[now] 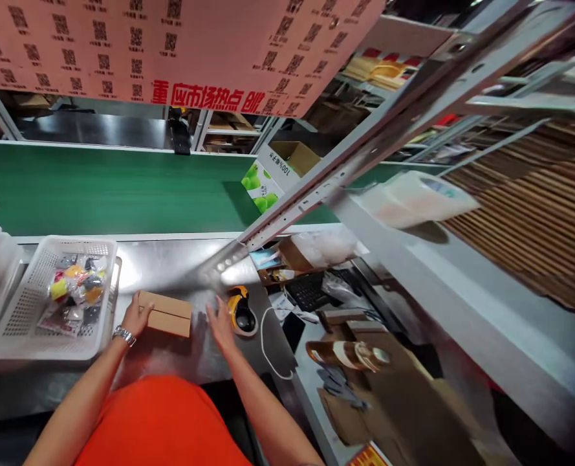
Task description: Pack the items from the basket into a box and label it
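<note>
Resting on a steel tabletop (171, 259), a small brown box (165, 314) lies closed and flat, just in front of the person's orange top. The left hand (134, 315) presses against the box's left end, fingers curled round its edge, so that grip is closed on the box; a metal watch (123, 335) sits on that wrist. The right hand (220, 323) lies to the right of the box, apart from it, fingers spread and loose on the tabletop, holding nothing. Its fingertips come just beside a yellow and black tape gun (241, 312), though whether they touch it cannot be told. A white cord (268, 349) loops on the tabletop to the right of the tape gun.

Left of the box stands a white basket (20, 323) with small packets, many-coloured, heaped in it. Beyond the tabletop runs a green belt (97, 188), and on it, toward the right, stands an open carton (272, 178) printed with green fruit. Overhead hangs a pink sheet (171, 45) covered in square codes and red lettering. To the right, lower down, a black keyboard (309, 291) and a roll of brown tape (350, 355) lie among cardboard pieces, with stacked flat cardboard on shelves behind.
</note>
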